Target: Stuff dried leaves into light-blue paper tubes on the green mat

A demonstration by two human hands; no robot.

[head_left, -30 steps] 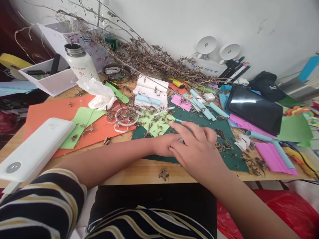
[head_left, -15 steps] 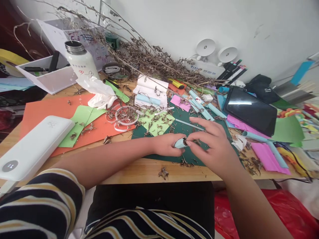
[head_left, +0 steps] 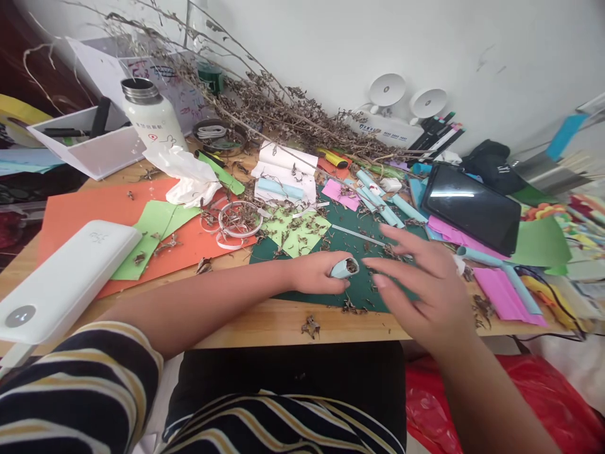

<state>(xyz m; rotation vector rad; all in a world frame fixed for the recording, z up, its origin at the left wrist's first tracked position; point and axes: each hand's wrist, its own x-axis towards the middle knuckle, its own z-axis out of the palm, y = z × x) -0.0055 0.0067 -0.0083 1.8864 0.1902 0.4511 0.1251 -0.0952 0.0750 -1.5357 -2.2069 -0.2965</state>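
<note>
My left hand (head_left: 317, 272) is wrapped round a light-blue paper tube (head_left: 341, 269), whose open end faces right. Crumbled dry leaves (head_left: 352, 266) show inside that end. To its right, my right hand (head_left: 425, 284) is apart from the tube, fingers spread and holding nothing. Both hands are over a dark green cutting mat (head_left: 265, 253) scattered with leaf bits. On the mat lie a thin whitish strip (head_left: 354, 234) and a yellow-green sheet (head_left: 297, 236) covered with leaf crumbs. A roll of tape (head_left: 240, 221) with leaves in its ring sits left of that sheet.
Dried branches (head_left: 283, 107) spread along the wall. Several blue paper tubes (head_left: 378, 195) and a black tablet (head_left: 472, 205) lie at the right. A white power bank (head_left: 70, 271), an open bottle (head_left: 154, 113) and orange paper (head_left: 85, 214) are at the left.
My right hand has drawn back to the right from the tube's mouth, and its fingers have spread. My left hand still holds the tube in nearly the same place.
</note>
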